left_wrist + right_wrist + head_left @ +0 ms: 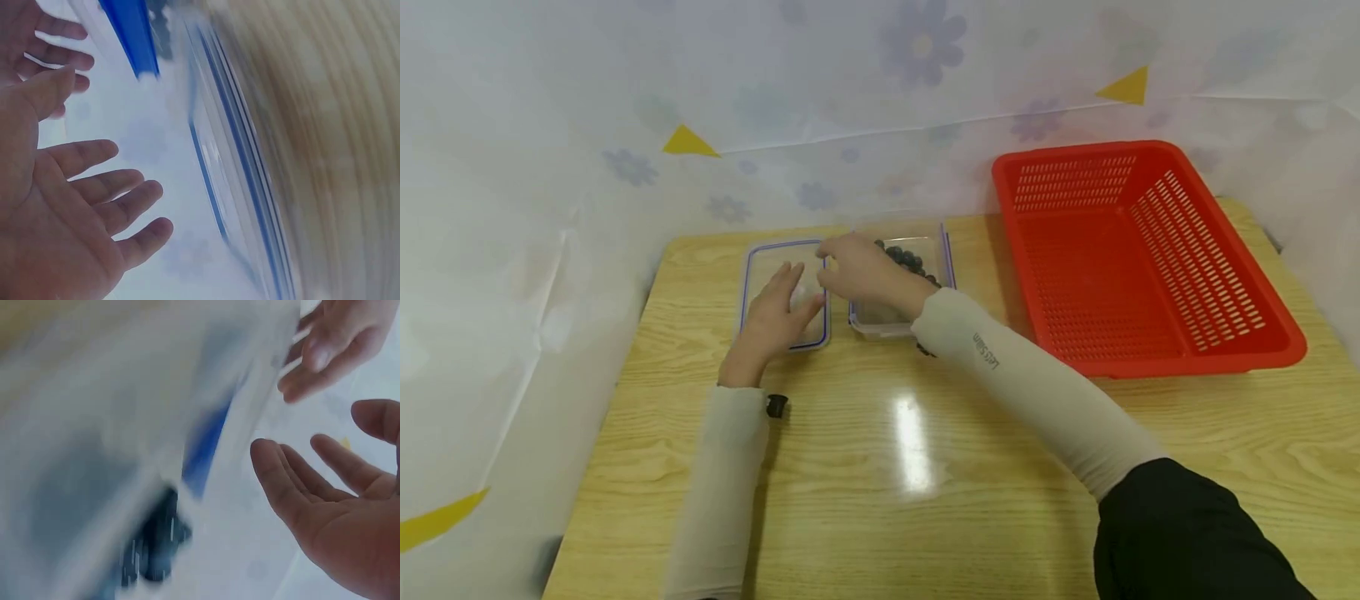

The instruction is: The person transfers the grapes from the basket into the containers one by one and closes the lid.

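Note:
My left hand (771, 318) hovers over a clear rectangular lid (766, 260) with a blue seal, at the table's back left; whether a box lies under that lid I cannot tell. Its fingers are spread and hold nothing, as the left wrist view confirms. Just to the right stands a clear plastic container (880, 325) holding small dark round fruit (907, 260), perhaps grapes. Above the gap between lid and container is my right hand (867, 268), its fingers loosely bent and gripping nothing. It hides part of the container.
A large red slotted basket (1180, 365) stands to the right of the container. Behind the wooden table (842, 500) hangs a pale flowered sheet (820, 108) with yellow tape triangles (688, 143). A small black piece (777, 406) shows by the left wrist.

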Tool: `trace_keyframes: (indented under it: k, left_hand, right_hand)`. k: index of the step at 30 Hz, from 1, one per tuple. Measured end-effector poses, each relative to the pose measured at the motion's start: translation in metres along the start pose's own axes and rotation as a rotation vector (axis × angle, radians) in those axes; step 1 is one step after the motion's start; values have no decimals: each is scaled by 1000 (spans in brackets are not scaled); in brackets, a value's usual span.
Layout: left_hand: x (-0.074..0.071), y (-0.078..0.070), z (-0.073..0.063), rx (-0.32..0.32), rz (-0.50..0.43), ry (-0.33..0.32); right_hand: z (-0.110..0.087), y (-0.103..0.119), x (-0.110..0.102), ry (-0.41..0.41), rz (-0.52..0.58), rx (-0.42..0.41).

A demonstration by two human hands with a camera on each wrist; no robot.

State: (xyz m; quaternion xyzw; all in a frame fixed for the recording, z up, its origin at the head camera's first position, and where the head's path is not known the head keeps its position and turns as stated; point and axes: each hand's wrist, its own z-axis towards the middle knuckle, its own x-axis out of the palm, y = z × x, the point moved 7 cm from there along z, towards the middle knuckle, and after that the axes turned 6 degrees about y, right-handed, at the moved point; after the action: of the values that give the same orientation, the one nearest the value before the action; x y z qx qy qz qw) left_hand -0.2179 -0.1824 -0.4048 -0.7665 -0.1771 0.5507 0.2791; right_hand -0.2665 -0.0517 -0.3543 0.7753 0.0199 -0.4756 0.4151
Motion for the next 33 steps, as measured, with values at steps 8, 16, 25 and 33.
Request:
trace_keyframes:
  k: [8, 16, 25, 33]
  left_hand:
    - [-25, 42, -6, -120, 66, 17]
    - [-30, 73, -7, -227, 10, 66]
    - [-31, 79, -5, -272, -28, 41]
    - [-42, 77, -13, -269, -35, -91]
  right_hand:
    - [26, 10, 47, 98, 275, 116]
    - [36, 11, 61, 111, 411, 245]
    - [46, 1, 55, 58, 542, 283]
    - [45, -4, 49, -77, 681, 322]
